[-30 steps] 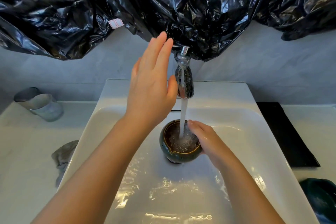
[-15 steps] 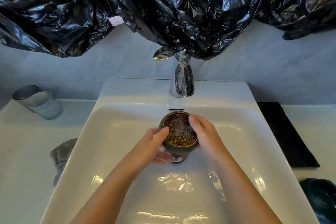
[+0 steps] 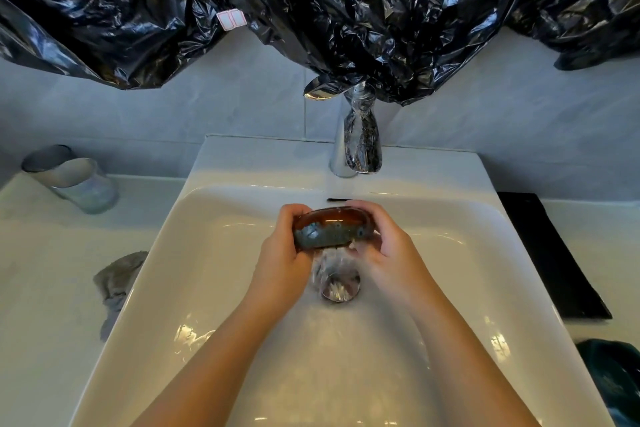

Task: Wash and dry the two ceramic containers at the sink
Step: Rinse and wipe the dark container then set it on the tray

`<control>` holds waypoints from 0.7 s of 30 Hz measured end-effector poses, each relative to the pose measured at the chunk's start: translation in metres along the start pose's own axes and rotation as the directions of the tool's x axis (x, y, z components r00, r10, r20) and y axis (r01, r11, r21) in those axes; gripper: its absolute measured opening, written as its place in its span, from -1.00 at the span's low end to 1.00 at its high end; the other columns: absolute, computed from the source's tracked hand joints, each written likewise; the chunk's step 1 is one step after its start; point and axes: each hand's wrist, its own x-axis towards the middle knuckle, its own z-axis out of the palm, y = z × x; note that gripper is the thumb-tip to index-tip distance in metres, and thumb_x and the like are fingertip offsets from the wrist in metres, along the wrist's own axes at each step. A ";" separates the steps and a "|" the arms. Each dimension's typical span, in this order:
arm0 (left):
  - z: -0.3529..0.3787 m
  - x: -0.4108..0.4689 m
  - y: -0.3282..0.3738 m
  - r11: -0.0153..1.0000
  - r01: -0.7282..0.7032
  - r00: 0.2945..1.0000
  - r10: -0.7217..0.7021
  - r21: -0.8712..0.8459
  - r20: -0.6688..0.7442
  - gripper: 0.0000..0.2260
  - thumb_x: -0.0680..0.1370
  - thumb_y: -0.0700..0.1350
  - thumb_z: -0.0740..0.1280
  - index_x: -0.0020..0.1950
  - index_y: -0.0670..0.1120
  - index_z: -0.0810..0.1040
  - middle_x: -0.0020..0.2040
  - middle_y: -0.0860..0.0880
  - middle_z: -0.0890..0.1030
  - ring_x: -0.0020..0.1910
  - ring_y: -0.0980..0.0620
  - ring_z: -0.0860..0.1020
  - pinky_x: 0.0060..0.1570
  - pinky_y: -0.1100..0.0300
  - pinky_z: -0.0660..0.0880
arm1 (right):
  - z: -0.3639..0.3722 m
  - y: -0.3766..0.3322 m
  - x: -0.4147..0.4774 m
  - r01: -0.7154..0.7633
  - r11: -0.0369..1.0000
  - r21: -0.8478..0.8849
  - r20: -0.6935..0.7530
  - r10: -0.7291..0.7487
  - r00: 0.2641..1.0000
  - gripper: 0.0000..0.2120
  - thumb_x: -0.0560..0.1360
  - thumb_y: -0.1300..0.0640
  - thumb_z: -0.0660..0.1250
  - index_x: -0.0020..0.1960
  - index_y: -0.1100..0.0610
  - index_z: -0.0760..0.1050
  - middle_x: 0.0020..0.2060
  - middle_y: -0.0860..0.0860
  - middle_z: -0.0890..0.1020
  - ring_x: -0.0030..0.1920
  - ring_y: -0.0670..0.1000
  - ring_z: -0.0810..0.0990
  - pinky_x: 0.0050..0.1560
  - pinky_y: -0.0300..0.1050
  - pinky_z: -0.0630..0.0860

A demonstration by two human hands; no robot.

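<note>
- The ceramic container [image 3: 332, 230], small and round with a mottled blue-green glaze outside and a brown glaze inside, is held over the middle of the white sink [image 3: 207, 253], just in front of the chrome faucet [image 3: 360, 149].
- It is tipped away from the camera, so its outer wall faces the viewer and only a sliver of the brown inside shows along the top edge.
- The left hand [image 3: 282, 255] grips the container's left side, with the fingers curled round the far rim and the thumb along the near wall.
- The right hand [image 3: 389, 253] grips its right side in the same way, fingers wrapped over the rim and thumb tucked under the lower edge.
- Water [image 3: 330, 263] spills from beneath the container between the two hands and lands on the drain [image 3: 341, 289] right below.
- A film of water shines on the floor of the sink near the forearms.
- On the white bench [image 3: 41, 270] to the left stands a glass tumbler [image 3: 76, 182], and a crumpled grey cloth [image 3: 117, 281] lies against the edge of the sink.
- To the right lies a black mat [image 3: 550, 253], and a dark green container [image 3: 613, 385] sits at the lower right corner, partly cut off.
- Crinkled black plastic sheeting [image 3: 311, 3] hangs across the wall above, bearing a small white sticker [image 3: 232, 19].
</note>
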 end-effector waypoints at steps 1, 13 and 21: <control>0.001 -0.001 -0.001 0.999 -0.046 0.999 0.046 -0.010 -0.014 -0.48 0.44 -0.49 0.24 0.05 0.16 0.37 -0.02 0.16 0.57 -0.07 0.24 0.57 -0.11 0.44 0.47 | 0.000 0.001 0.000 0.031 0.999 -0.041 -0.005 -0.031 1.000 -0.35 0.48 0.48 0.30 0.19 -0.28 0.41 0.17 -0.22 0.57 0.21 -0.23 0.53 0.24 -0.27 0.51; -0.007 0.003 -0.006 0.863 -0.505 0.863 0.505 -0.007 -0.007 -0.37 0.35 -0.55 0.31 0.17 0.10 0.34 0.36 0.26 0.36 0.37 0.12 0.39 0.27 0.21 0.39 | 0.008 0.005 -0.001 0.324 0.941 -0.096 -0.085 -0.332 0.939 -0.30 0.42 0.41 0.47 0.21 -0.30 0.32 0.39 -0.31 0.32 0.46 -0.15 0.34 0.37 -0.30 0.36; -0.003 -0.002 -0.003 0.997 0.036 0.991 -0.026 -0.074 0.131 -0.80 0.63 -0.17 0.17 0.26 -0.04 0.34 -0.07 -0.04 0.59 -0.38 0.14 0.60 -0.37 0.25 0.51 | 0.005 -0.001 0.005 -0.096 0.989 0.110 -0.014 0.098 0.995 -0.87 0.62 0.10 0.26 0.13 -0.09 0.49 0.02 -0.09 0.65 0.06 -0.16 0.61 0.08 -0.25 0.54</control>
